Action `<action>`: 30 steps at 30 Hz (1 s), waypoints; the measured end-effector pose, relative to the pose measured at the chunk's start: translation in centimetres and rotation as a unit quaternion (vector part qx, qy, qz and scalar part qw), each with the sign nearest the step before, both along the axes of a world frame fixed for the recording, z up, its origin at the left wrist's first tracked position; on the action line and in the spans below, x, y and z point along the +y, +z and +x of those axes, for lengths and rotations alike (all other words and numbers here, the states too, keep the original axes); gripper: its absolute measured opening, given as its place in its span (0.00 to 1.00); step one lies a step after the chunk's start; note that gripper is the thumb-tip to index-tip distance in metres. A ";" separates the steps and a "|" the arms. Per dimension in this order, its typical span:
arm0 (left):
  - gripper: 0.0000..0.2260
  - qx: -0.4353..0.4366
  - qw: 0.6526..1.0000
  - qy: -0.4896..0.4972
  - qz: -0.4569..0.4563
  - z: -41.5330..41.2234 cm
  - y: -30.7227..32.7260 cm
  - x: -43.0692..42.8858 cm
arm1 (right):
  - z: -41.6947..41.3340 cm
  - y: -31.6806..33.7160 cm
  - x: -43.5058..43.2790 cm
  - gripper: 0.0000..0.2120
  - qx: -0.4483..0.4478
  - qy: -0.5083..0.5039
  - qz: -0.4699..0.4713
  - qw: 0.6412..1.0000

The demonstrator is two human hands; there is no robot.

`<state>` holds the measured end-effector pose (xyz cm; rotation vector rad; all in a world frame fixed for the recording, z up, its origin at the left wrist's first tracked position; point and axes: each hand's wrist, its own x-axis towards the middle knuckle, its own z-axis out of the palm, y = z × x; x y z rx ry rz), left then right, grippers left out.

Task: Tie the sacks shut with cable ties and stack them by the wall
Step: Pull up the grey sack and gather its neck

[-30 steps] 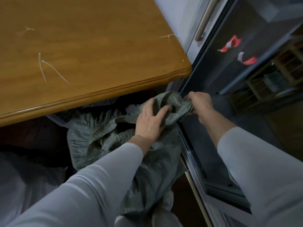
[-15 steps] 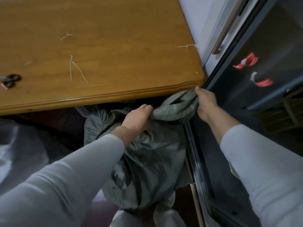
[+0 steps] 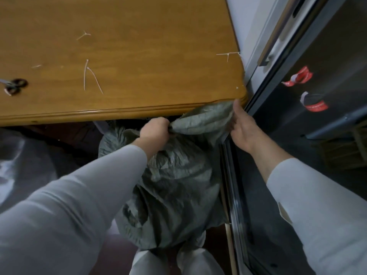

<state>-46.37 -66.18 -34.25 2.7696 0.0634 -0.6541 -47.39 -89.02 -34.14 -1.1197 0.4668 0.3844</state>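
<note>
1. sack [image 3: 178,185]: grey-green, crinkled and full. I see it on the floor just below the near edge of the table, touching the door frame on the right. Its neck is gathered and drawn up toward the table's right corner
2. left hand [image 3: 154,131]: fingers curled tight round the gathered neck where it leaves the body of the sack. A pale sleeve reaches the wrist
3. right hand [image 3: 241,126]: at the free end of the neck, just under the table corner. The thumb pinches the fabric. The other fingers are behind the fabric, so I cannot tell how they lie
4. table [image 3: 139,108]: honey-brown wood with a moulded edge
5. cable ties [image 3: 90,76]: two, white, loose, lying close together mid-table, well apart from both hands
6. corner tie [image 3: 228,54]: white, at the table's far right edge
7. scissors [image 3: 14,86]: dark handles, at the left edge of the view, partly cut off
8. glass door [image 3: 327,126]: dark, at the right, with red-and-white tape [image 3: 297,77] stuck to it
</note>
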 end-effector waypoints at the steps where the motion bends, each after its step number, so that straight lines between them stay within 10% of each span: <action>1: 0.07 0.007 1.000 0.023 -0.017 0.6 0.4 0.4 | -0.5 -0.5 -0.1 0.51 -0.010 0.016 0.016 1.000; 5: 0.15 0.034 0.997 0.051 -0.049 1.3 0.9 0.8 | -3.1 -2.9 1.5 0.69 -0.022 0.137 -0.132 0.981; 14: 0.16 0.079 0.989 0.005 -0.124 0.5 1.3 0.2 | 0.2 -4.7 7.5 0.74 -0.147 0.417 -0.462 0.769; 19: 0.17 0.080 0.990 -0.067 -0.097 1.1 2.3 0.3 | 0.2 -5.3 10.4 0.70 -0.110 0.377 -0.367 0.844; 24: 0.19 0.073 0.978 -0.052 -0.188 0.8 2.5 1.2 | -0.1 -4.7 11.6 0.20 -0.047 0.269 -0.327 0.905; 30: 0.08 -0.149 0.920 0.179 -0.315 -2.7 1.6 5.5 | -0.1 -7.1 10.8 0.22 0.044 0.102 -0.190 0.975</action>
